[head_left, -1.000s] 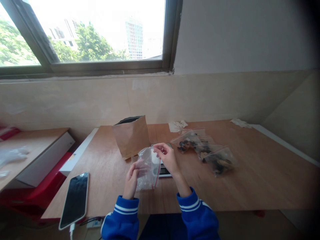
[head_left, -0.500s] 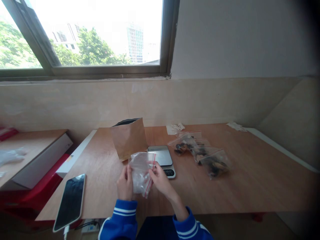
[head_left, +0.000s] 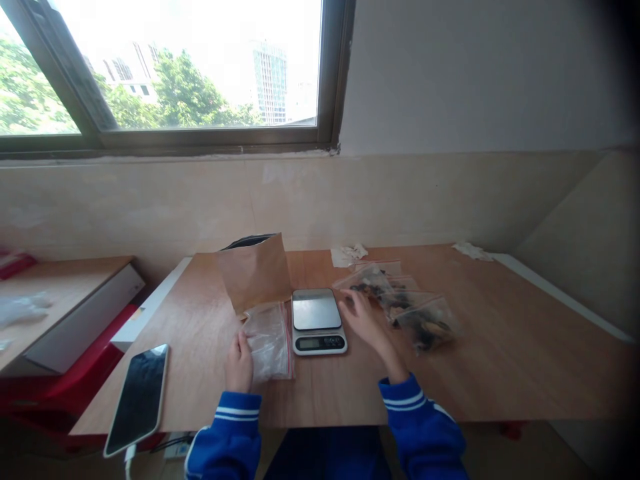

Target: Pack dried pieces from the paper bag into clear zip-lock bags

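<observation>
A clear zip bag with a red seal strip (head_left: 270, 339) lies flat on the wooden table (head_left: 500, 360), left of a small digital scale (head_left: 317, 320). My left hand (head_left: 239, 363) rests at the bag's left edge, fingers curled against it. My right hand (head_left: 363, 319) hovers right of the scale with fingers spread, holding nothing, close to a row of clear bags filled with dark pieces (head_left: 400, 303). A brown paper pouch (head_left: 255, 272) stands open behind the flat bag.
A phone (head_left: 137, 397) on a cable lies at the table's front left corner. Crumpled tissues (head_left: 349, 253) sit near the wall, another (head_left: 470, 251) at the far right. A lower side table (head_left: 60, 293) and red items stand to the left.
The zip bag went from being held up in both hands to lying flat on the table. My right hand let go and moved right, past the scale toward the filled bags.
</observation>
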Tool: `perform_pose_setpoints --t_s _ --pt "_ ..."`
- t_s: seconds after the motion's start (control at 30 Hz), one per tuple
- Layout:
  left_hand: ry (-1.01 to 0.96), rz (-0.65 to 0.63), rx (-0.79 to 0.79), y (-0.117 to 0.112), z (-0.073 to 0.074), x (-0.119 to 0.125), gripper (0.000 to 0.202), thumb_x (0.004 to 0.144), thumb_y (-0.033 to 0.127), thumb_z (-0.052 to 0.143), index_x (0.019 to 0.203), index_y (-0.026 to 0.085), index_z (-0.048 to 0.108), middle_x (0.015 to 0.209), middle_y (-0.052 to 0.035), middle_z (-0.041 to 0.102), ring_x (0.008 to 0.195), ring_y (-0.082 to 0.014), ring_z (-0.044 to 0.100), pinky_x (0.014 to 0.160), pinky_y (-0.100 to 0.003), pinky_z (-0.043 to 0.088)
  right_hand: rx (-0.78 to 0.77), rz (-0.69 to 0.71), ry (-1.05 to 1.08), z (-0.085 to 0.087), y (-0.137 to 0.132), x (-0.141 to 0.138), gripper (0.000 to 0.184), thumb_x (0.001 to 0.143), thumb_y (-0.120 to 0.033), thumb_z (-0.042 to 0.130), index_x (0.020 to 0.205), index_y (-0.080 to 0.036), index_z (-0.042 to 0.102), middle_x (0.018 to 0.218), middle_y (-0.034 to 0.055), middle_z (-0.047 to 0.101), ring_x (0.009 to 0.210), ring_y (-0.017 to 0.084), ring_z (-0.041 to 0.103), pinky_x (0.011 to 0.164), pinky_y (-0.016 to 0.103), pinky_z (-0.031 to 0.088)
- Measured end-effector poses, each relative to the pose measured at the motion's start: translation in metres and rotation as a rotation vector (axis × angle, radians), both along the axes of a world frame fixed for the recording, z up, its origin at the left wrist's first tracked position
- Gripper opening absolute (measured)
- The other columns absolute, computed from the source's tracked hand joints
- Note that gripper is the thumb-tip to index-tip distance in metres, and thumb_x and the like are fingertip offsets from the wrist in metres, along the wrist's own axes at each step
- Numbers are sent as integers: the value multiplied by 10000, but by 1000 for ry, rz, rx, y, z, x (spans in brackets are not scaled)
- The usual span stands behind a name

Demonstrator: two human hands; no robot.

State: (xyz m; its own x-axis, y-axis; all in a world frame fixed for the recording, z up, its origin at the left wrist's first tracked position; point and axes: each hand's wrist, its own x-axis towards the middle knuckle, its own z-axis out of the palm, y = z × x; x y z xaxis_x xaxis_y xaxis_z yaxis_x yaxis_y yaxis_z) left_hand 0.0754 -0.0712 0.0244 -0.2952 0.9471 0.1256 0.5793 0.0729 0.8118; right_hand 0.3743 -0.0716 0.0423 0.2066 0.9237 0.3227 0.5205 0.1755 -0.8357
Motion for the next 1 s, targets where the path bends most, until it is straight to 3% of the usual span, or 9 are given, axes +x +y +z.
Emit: perform_pose_setpoints --t_s 0.13,0.23,0.33,0.47,0.57,0.67,0.77,0.93,1.0 --pt "235 52 -86 1 -6 3 344 895 324 366 985 149 649 788 -109 655 742 -258 625 687 -365 464 10 -295 -535 -22 21 30 350 807 -237 536 1143 -139 524 1254 189 489 1207 321 432 985 471 374" --pt "442 135 97 -2 -3 8 393 864 318 446 1119 72 616 982 -196 626 905 -307 598 781 -436 464 -33 -378 -700 -36 31 31 410 788 -216 557 1184 -131 493 1305 204 451 1219 329 409 957 444 379" --pt "539 127 289 -4 2 13 428 888 313 425 1238 108 561 1185 -203 555 1037 -311 550 870 -477 441 -39 -430 -736 -45 34 29 412 775 -163 541 1183 -137 495 1247 190 501 1178 314 437 937 420 375" --pt "612 -336 308 2 -4 21 417 912 327 404 1295 216 527 1338 -112 516 1217 -260 476 986 -424 394 2 -457 -635 -47 32 35 353 761 -176 541 1113 -157 545 1114 161 581 1062 304 501 895 425 394" --pt "727 -523 145 9 -21 23 460 900 342 429 1347 245 482 1417 -78 469 1337 -263 367 1049 -428 333 105 -453 -445 -39 28 40 343 771 -228 538 1106 -154 559 1052 145 618 1009 288 538 884 433 420" --pt "768 -535 83 12 -38 18 502 897 342 427 1387 235 429 1431 -74 459 1366 -251 334 1083 -422 288 228 -446 -204 -23 17 37 358 803 -275 511 1134 -147 555 1045 142 639 977 262 577 882 428 448" --pt "692 -471 151 11 -43 9 542 887 380 442 1388 175 402 1437 -124 440 1344 -252 373 1075 -424 300 297 -384 41 -5 -3 23 363 831 -304 489 1157 -157 548 1110 144 630 988 235 596 881 405 474" --pt "514 -324 262 2 -14 11 408 847 385 520 1201 185 545 1394 -143 475 1259 -296 450 1007 -447 346 278 -285 228 22 -41 -28 329 836 -266 493 1150 -204 570 1155 110 615 1060 231 576 938 415 452" --pt "402 -379 289 -2 3 16 373 847 360 524 1188 212 551 1313 -124 550 1188 -277 506 973 -432 367 256 -211 281 30 -52 -52 324 847 -254 487 1160 -216 565 1163 98 613 1080 230 568 960 415 439"
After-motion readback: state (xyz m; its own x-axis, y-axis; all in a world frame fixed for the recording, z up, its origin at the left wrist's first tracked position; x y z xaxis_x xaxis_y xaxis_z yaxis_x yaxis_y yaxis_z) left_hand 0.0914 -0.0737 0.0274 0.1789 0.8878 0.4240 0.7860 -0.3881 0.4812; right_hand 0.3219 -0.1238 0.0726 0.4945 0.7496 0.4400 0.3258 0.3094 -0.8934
